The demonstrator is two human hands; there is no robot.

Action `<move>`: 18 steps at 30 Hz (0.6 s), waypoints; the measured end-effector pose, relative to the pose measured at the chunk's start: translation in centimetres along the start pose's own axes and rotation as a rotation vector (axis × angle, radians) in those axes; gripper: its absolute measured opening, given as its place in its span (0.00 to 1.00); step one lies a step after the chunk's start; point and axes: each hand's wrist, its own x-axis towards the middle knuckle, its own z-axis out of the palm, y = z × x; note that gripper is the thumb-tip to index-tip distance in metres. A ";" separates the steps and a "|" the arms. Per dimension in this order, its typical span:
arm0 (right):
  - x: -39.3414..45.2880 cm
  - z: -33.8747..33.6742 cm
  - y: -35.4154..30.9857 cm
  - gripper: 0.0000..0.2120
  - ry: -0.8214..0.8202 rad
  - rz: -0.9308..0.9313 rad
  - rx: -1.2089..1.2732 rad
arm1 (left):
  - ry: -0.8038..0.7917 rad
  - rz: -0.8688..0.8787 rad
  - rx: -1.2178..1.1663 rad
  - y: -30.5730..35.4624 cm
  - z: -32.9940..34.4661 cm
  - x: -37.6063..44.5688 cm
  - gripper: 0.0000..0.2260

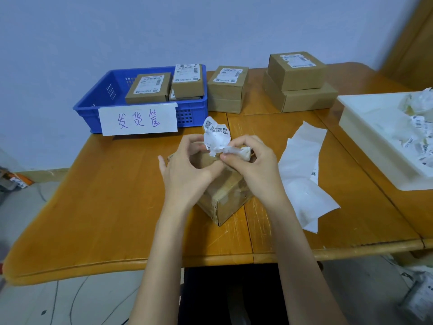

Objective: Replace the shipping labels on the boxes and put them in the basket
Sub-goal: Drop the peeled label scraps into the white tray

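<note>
1. Cardboard box point(225, 195) sits mid-table; both hands pinch its crumpled, half-peeled label point(215, 136): left hand point(185, 170), right hand point(255, 165).
2. Blue basket point(93, 102) behind bears a handwritten sign point(138, 120): "发货筐".

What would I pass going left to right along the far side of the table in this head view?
Blue basket with a handwritten sign → two stacked cardboard boxes, top one labelled → a second, wider stack of two boxes → white tray of crumpled old labels.
</note>
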 end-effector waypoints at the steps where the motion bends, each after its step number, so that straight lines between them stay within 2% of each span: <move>1: 0.0 -0.1 -0.1 0.07 -0.004 -0.012 0.011 | -0.013 -0.008 -0.054 0.5 -0.1 -0.1 0.20; 4: -0.2 -0.3 -0.3 0.16 0.005 -0.041 -0.012 | 0.033 -0.060 -0.227 1.0 0.1 0.1 0.16; 5: -0.2 -0.4 -0.5 0.20 0.018 -0.063 -0.040 | 0.055 -0.076 -0.246 1.3 0.2 0.3 0.16; 7: -0.3 -0.6 -0.7 0.23 0.051 -0.120 -0.090 | 0.115 -0.082 -0.224 1.7 0.6 0.7 0.09; 8: -0.2 -0.8 -0.8 0.23 0.067 -0.150 -0.115 | 0.147 -0.059 -0.205 1.8 0.8 1.0 0.07; 11: -0.3 -1.7 -1.1 0.18 0.076 -0.195 -0.159 | 0.191 -0.008 -0.162 2.8 1.4 1.7 0.11; 15: -0.5 -3.1 -1.2 0.18 0.048 -0.110 -0.098 | 0.205 0.049 -0.136 4.5 3.0 2.4 0.10; 18: -0.7 -5.2 -1.5 0.18 -0.022 -0.040 0.055 | 0.186 0.094 -0.137 6.3 5.1 2.1 0.10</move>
